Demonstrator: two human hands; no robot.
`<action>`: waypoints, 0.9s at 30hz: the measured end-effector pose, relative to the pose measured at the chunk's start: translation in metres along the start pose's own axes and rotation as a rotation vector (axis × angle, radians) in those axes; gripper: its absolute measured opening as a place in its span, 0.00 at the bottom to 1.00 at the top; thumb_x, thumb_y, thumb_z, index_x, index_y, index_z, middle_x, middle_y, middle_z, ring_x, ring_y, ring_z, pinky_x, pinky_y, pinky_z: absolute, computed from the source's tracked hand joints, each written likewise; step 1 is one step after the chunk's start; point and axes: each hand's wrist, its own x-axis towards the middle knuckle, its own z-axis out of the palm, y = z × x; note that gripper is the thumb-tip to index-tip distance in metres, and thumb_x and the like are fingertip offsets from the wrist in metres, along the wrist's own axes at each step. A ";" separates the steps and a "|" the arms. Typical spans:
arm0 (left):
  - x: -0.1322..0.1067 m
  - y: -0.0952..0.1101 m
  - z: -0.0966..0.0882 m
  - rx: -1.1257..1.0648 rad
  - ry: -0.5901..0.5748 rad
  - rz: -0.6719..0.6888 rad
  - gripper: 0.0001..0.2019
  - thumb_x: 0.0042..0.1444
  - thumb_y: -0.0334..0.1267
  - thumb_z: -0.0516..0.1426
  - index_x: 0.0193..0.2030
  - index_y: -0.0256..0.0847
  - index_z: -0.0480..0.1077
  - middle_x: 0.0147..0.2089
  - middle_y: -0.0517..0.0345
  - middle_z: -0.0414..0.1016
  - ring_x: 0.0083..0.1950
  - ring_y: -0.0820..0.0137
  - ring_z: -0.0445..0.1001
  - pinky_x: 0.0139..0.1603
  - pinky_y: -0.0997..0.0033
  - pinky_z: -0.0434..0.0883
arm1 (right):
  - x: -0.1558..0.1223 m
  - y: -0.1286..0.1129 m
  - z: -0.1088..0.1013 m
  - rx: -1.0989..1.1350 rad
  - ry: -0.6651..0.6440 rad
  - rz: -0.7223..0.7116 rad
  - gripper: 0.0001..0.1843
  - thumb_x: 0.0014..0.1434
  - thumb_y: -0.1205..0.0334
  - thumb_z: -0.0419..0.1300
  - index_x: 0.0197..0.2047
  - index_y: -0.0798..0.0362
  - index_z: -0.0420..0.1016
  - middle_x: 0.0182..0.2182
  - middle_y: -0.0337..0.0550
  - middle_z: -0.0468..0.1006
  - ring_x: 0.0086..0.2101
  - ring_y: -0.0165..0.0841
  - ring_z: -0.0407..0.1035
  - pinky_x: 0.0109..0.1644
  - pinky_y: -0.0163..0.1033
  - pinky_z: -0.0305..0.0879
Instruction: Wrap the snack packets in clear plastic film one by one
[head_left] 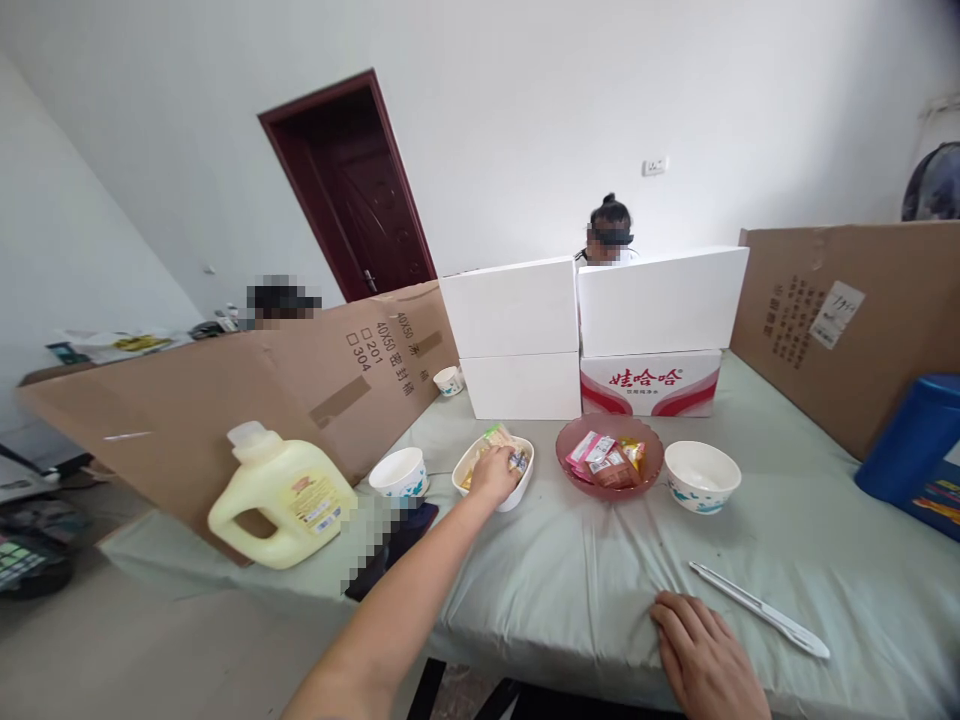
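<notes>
My left hand [495, 474] reaches into a white oval bowl [519, 494]. Its fingers are bent around a small wrapped packet [497, 435] with a green top; the fingertips are partly hidden. Other wrapped packets lie in the same bowl. Palm down at the table's near edge rests my right hand [701, 650], fingers stretched out and holding nothing. Just beyond it lie white tongs [757, 608]. A pink glass bowl [577, 482] to the right of the oval bowl holds several pink, brown and yellow packets.
Patterned white bowls stand right [703, 478], left [397, 472] and further back [448, 381]. A yellow jug [281, 500] is at left, a blue container [915, 450] at right. White boxes [517, 340] and cardboard panels [847, 330] wall the table. Two people are behind them.
</notes>
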 end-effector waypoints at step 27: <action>-0.171 0.080 0.050 -0.712 0.099 0.614 0.12 0.58 0.30 0.54 0.48 0.42 0.71 0.49 0.48 0.73 0.51 0.61 0.70 0.53 0.56 0.71 | 0.069 -0.008 -0.028 0.123 -0.260 0.137 0.14 0.64 0.67 0.50 0.49 0.48 0.71 0.38 0.43 0.74 0.36 0.34 0.70 0.40 0.38 0.63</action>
